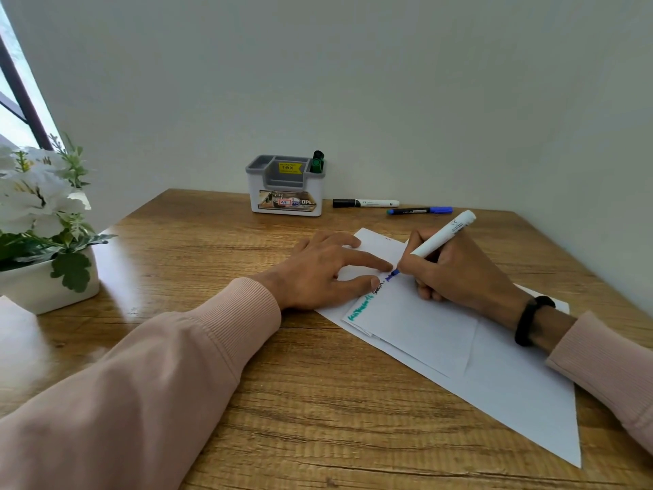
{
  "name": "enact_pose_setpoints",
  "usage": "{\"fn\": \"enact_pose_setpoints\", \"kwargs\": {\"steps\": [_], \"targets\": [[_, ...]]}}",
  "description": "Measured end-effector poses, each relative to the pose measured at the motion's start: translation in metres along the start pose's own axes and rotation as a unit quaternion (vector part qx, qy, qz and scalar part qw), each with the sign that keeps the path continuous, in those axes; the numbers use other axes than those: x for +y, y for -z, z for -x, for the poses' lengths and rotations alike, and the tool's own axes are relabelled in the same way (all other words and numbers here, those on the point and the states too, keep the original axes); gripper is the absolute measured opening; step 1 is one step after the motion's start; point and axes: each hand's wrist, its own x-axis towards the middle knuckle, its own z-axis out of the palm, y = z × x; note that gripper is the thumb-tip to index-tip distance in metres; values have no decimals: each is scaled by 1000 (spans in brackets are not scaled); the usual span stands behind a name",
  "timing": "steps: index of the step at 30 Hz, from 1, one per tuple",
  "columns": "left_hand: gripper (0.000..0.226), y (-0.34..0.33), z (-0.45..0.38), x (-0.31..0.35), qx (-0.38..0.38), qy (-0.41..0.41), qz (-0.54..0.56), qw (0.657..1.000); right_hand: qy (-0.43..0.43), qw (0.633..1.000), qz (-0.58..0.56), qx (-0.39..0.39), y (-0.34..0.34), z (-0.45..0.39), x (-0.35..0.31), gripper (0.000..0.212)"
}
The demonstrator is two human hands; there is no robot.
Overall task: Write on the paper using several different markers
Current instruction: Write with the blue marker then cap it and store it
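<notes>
Two hands: both are sitting on the paper (424,323), so this one's all about which way the line is running from the pen tip.
Right hand (456,274): it's closed in a writing pinch around a white-barrelled marker (443,235), blue tip touching the sheet just left of the knuckles.
Marker axis: the barrel is leaning up and away to the right of the grip, back end pointing at the far right corner of the wooden desk (247,383).
Left hand (328,274): lying flat and open, gripping nothing, fingertips pinning the sheet right beside the blue tip, nearly touching it.
Writing so far: a teal word (360,307) is sitting nearest the body, then a small black scribble (377,287), then the fresh blue marks (391,276) right at the tip.
Key relation: the line is climbing away from the body, so I'm guessing the next strokes are heading further out, straight toward where the left index finger is parked.
Paper: looks like a folded sheet lying on a bigger one, long side running diagonally from the grip back toward the right sleeve.
Spare markers: a black-capped white marker (365,203) and a blue-capped pen (420,210) are lying beyond the right hand, both lengthwise left to right, well apart from the grip.
Green marker (317,162): standing in the grey organiser (286,185), further off, beyond the left hand.
Nearer hand for a swap: I'd say the right, since the loose ones are lying on its side.
</notes>
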Motion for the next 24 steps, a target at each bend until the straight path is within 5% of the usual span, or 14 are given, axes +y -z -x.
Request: {"fn": "enact_pose_setpoints", "kwargs": {"steps": [24], "targets": [[46,-1,-3,-2,0,-4,-16,1000,-31,999,-10,31,-1,-2,-1,20]]}}
